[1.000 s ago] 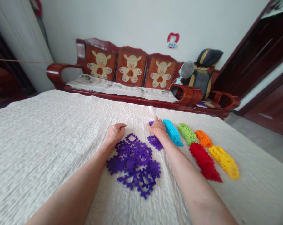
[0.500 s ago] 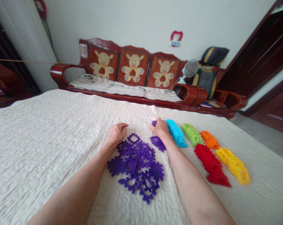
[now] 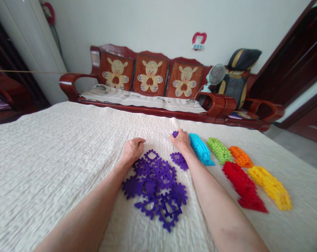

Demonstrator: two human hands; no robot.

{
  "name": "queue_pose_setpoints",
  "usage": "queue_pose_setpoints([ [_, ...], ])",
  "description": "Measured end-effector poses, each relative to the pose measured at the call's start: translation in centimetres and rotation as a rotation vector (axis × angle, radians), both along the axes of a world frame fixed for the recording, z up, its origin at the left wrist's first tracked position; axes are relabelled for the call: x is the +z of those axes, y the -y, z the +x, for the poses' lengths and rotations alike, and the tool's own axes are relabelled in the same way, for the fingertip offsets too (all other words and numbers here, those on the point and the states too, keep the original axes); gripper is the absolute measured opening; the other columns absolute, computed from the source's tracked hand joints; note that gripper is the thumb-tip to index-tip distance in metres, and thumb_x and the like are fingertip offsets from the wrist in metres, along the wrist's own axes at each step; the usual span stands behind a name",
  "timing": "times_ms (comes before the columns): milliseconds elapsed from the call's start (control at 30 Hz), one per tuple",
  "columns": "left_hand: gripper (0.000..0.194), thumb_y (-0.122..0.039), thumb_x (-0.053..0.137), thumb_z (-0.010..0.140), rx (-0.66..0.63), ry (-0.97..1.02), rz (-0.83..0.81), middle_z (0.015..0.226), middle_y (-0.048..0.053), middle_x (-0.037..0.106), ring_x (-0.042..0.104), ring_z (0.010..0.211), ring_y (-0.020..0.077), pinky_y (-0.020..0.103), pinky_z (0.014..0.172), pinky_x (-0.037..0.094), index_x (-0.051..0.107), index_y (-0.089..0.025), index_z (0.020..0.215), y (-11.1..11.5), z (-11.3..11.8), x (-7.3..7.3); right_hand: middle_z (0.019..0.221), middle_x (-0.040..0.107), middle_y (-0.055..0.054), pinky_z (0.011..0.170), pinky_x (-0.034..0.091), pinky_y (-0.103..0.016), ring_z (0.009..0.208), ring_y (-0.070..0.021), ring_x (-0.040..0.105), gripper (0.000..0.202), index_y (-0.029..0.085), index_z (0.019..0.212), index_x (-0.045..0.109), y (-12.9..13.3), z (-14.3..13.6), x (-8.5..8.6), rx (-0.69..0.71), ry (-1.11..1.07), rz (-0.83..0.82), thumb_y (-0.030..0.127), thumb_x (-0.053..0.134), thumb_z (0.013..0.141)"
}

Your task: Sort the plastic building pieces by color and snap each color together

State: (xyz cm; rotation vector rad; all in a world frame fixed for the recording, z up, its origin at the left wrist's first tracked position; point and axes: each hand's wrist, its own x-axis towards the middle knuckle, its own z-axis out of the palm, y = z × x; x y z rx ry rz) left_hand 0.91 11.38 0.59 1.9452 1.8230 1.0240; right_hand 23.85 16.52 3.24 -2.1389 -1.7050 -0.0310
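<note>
A pile of purple notched building pieces (image 3: pixel 154 175) lies on the quilted cover between my forearms, some with window-like openings. My left hand (image 3: pixel 133 149) is closed just beyond the pile's left upper edge; what its curled fingers hold, if anything, is hidden. To the right, my right hand (image 3: pixel 181 140) grips a purple notched piece (image 3: pixel 175 134), which shows past the fingers and thumb. Close below that wrist lie more purple pieces (image 3: pixel 178 160), apart from the main pile and partly covered by the arm. A light-blue stack of pieces (image 3: pixel 200 148) is right beside my right hand.
Farther right lie stacks in green (image 3: pixel 218 150), orange (image 3: pixel 240 156), red (image 3: pixel 242 185) and yellow (image 3: pixel 270 187). Beyond the white quilted cover (image 3: pixel 69 140) stands a wooden sofa (image 3: pixel 137 109) with bear-patterned cushions. A small fan (image 3: pixel 216 74) stands by the sofa's right arm.
The view has shifted slightly, so the stacks appear a little farther right. Both hands keep nearly the same places and grips; the purple piece is still in my right hand.
</note>
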Motion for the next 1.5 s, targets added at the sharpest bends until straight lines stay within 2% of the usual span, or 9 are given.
queue_pose_setpoints([
  [500,0.034,-0.019,0.047,0.085,0.017,-0.055,0.008,0.104,0.001,0.075,0.069,0.097,0.0167,0.024,0.095,0.05,0.075,-0.022,0.104,0.1,0.0,0.0,0.121,0.056,-0.024,0.094,0.043,-0.04,0.116,-0.0339,0.055,0.049,0.006,0.123,0.053,0.3,-1.6,0.4,-0.008,0.048,-0.084,0.037,0.054,0.086],
  [633,0.034,-0.019,0.047,0.085,0.018,-0.067,0.011,0.105,0.001,0.075,0.069,0.098,0.0162,0.023,0.094,0.05,0.075,-0.021,0.103,0.1,0.1,0.1,0.122,0.054,-0.024,0.096,0.042,-0.04,0.117,-0.0337,0.054,0.057,0.006,0.127,0.05,0.6,-1.6,0.5,0.004,0.051,-0.102,0.044,0.054,0.085],
  [767,0.034,-0.019,0.047,0.085,0.019,-0.079,-0.006,0.106,0.001,0.075,0.069,0.099,0.0165,0.023,0.094,0.05,0.075,-0.022,0.104,0.2,0.1,0.3,0.127,0.052,-0.026,0.097,0.04,-0.044,0.12,-0.0365,0.051,0.069,0.006,0.131,0.047,1.2,-1.3,1.6,0.014,0.058,-0.113,0.054,0.054,0.082],
  [867,0.035,-0.019,0.047,0.085,0.012,-0.078,-0.01,0.107,0.002,0.074,0.068,0.101,0.0175,0.024,0.095,0.05,0.075,-0.021,0.105,0.2,0.1,0.4,0.122,0.057,-0.023,0.093,0.042,-0.039,0.115,-0.0336,0.055,0.06,0.007,0.123,0.055,2.4,-0.4,3.1,0.057,0.116,-0.08,0.052,0.05,0.084],
  [967,0.034,-0.02,0.047,0.085,0.011,-0.07,-0.006,0.108,0.002,0.074,0.068,0.101,0.0176,0.024,0.096,0.049,0.075,-0.021,0.105,0.2,0.1,0.3,0.101,0.068,-0.016,0.079,0.045,-0.033,0.096,-0.028,0.064,0.042,0.013,0.101,0.066,4.5,0.6,4.6,0.19,0.164,-0.245,0.047,0.048,0.085],
  [1033,0.034,-0.02,0.047,0.085,0.012,-0.07,-0.003,0.108,0.001,0.074,0.068,0.102,0.0173,0.024,0.096,0.049,0.075,-0.022,0.105,0.2,0.0,0.2,0.092,0.07,-0.013,0.073,0.045,-0.032,0.088,-0.0262,0.065,0.039,0.016,0.093,0.068,6.3,1.0,4.9,0.268,0.189,-0.355,0.05,0.05,0.083],
  [1167,0.035,-0.02,0.046,0.085,0.004,-0.067,0.007,0.108,0.002,0.074,0.068,0.102,0.0175,0.024,0.097,0.049,0.075,-0.021,0.105,0.1,0.1,0.1,0.1,0.068,-0.014,0.076,0.044,-0.032,0.094,-0.0273,0.063,0.048,0.016,0.1,0.064,8.9,1.0,3.9,0.332,0.25,-0.347,0.057,0.059,0.076],
  [1333,0.035,-0.02,0.045,0.086,0.01,-0.065,0.008,0.108,0.001,0.074,0.068,0.102,0.0169,0.023,0.095,0.049,0.075,-0.022,0.105,0.0,0.1,-0.1,0.1,0.066,-0.012,0.077,0.043,-0.03,0.097,-0.0258,0.061,0.039,0.017,0.099,0.062,9.0,0.9,2.0,0.357,0.242,-0.309,0.046,0.064,0.072],
  [1500,0.035,-0.02,0.045,0.086,0.009,-0.075,0.011,0.108,0.0,0.074,0.068,0.102,0.0162,0.022,0.095,0.049,0.075,-0.023,0.104,-0.1,0.1,-0.1,0.092,0.067,-0.008,0.071,0.041,-0.028,0.087,-0.0225,0.062,0.029,0.018,0.091,0.063,9.2,1.2,2.5,0.351,0.169,-0.287,0.041,0.062,0.074],
])
